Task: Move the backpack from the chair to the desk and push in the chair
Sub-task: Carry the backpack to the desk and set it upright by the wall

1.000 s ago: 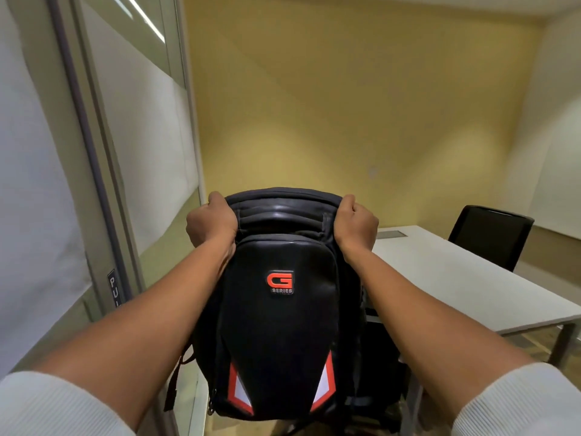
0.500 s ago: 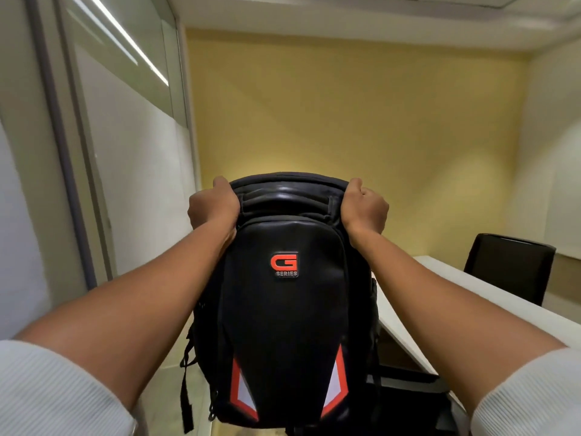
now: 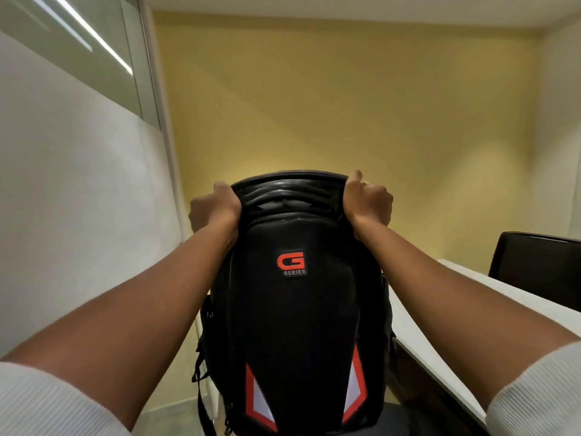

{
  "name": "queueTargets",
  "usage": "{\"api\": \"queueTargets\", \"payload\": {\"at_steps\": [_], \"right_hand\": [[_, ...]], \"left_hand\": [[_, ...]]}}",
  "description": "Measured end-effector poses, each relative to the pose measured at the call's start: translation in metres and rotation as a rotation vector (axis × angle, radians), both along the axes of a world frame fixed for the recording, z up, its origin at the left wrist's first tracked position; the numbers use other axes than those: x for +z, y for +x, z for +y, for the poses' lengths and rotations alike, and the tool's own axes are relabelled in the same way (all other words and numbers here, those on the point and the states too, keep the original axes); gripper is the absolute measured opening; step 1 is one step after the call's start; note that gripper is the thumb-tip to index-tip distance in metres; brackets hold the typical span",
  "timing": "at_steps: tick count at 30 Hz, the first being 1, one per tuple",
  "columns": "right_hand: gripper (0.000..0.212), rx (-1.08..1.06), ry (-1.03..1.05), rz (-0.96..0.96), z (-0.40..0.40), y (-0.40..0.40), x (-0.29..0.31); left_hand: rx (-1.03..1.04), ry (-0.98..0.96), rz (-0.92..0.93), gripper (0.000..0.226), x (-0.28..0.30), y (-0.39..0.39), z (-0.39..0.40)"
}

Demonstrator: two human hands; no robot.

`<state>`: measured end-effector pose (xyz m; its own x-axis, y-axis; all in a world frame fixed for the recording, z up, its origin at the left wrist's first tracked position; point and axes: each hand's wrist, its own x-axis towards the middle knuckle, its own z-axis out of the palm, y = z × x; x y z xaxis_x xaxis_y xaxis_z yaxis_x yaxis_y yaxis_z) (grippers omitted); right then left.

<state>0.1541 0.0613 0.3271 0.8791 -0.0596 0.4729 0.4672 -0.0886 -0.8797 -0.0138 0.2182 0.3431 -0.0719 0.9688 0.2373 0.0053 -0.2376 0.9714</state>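
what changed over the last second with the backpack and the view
The backpack has been lifted a little higher, and the view has tilted up and turned left: the desk now shows only as a strip at the right, and the far chair sits at the frame edge. Unchanged: the left hand and right hand grip the bag's top corners, logo facing the camera.

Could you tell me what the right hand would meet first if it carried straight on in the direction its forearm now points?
Probably the yellow wall. The right hand grips the backpack, and nothing shows between it and that wall, though depth is unclear.
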Motion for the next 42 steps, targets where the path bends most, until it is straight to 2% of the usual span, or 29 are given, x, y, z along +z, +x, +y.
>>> {"api": "queueTargets", "payload": {"at_steps": [11, 18, 23, 30, 42], "right_hand": [[0.051, -0.153, -0.046, 0.051, 0.111, 0.092, -0.041], [0.05, -0.279, -0.02, 0.088, 0.182, 0.151, -0.071], [0.048, -0.419, 0.001, 0.077, 0.23, 0.197, -0.102], [0.044, -0.553, 0.041, 0.092, 0.273, 0.251, -0.124], [0.044, -0.609, 0.066, 0.081, 0.337, 0.367, -0.145]], "left_hand": [[-0.017, -0.043, 0.001, 0.037, -0.044, 0.115, 0.124], [-0.132, -0.052, 0.062, 0.034, -0.073, 0.203, 0.214], [-0.257, -0.026, 0.075, 0.04, -0.102, 0.271, 0.274], [-0.412, 0.017, 0.101, 0.044, -0.117, 0.356, 0.325], [-0.493, -0.024, 0.07, 0.045, -0.142, 0.483, 0.391]]}}
